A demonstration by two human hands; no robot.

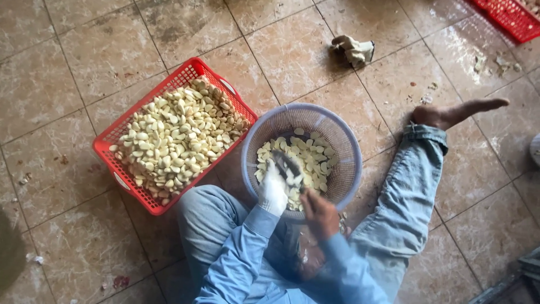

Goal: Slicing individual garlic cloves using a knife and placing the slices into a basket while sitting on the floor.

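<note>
I sit on a tiled floor with a round pale-blue mesh basket (pixel 343 135) between my legs, partly filled with peeled garlic cloves (pixel 315 160). My left hand (pixel 274 188), in a white glove, hovers over the basket's near side and holds something small against a dark blade (pixel 288 165). My right hand (pixel 318 213), bare, is closed just beside it at the basket's near rim; what it grips is hard to make out. Both sleeves are light blue.
A red rectangular plastic crate (pixel 126 188) heaped with garlic cloves stands to the left. A crumpled cloth (pixel 354 50) lies on the far tiles. Another red crate (pixel 509 17) shows at the top right corner. My right leg in jeans stretches out, bare foot (pixel 455 112).
</note>
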